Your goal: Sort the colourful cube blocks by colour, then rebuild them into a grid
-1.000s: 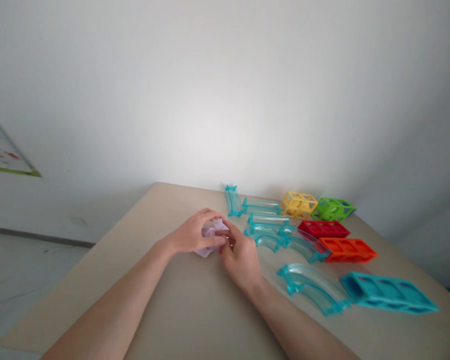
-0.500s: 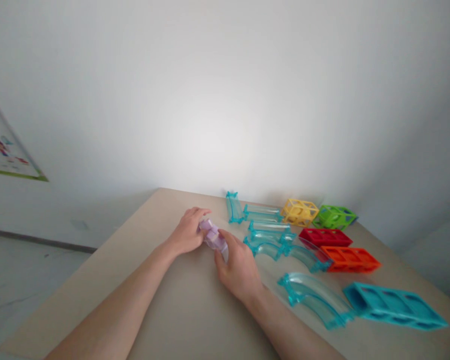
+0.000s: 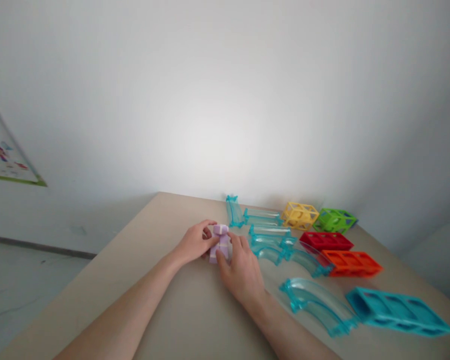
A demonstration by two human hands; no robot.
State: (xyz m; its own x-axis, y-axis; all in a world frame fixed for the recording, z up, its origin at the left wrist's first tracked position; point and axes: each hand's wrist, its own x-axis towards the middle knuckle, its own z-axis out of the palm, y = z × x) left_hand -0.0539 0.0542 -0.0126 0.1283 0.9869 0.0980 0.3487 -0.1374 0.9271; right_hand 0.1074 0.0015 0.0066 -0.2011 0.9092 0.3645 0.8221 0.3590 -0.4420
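Between my hands is a small lilac toy piece [image 3: 220, 244] with pale bands, a blocky top and a wider lower part; its exact kind I cannot make out. My left hand [image 3: 199, 241] grips it from the left, thumb against its side and fingers curled behind. From the right, my right hand [image 3: 240, 265] holds its lower part between thumb and fingers. The piece is upright at or just above the tabletop [image 3: 179, 305]; its base is partly hidden by my fingers.
Right of my hands lie several clear teal track pieces [image 3: 320, 305], straight and curved. Beyond them are yellow [image 3: 300, 216] and green [image 3: 335, 220] lattice blocks, then red [image 3: 327, 240], orange [image 3: 350, 263] and teal [image 3: 399, 311] hollow blocks. A wall [image 3: 209, 125] borders the table's back.
The lilac piece has turned from slanting to upright and shifted slightly right. My left hand moved a little right and nearer with it; both hands keep hold.
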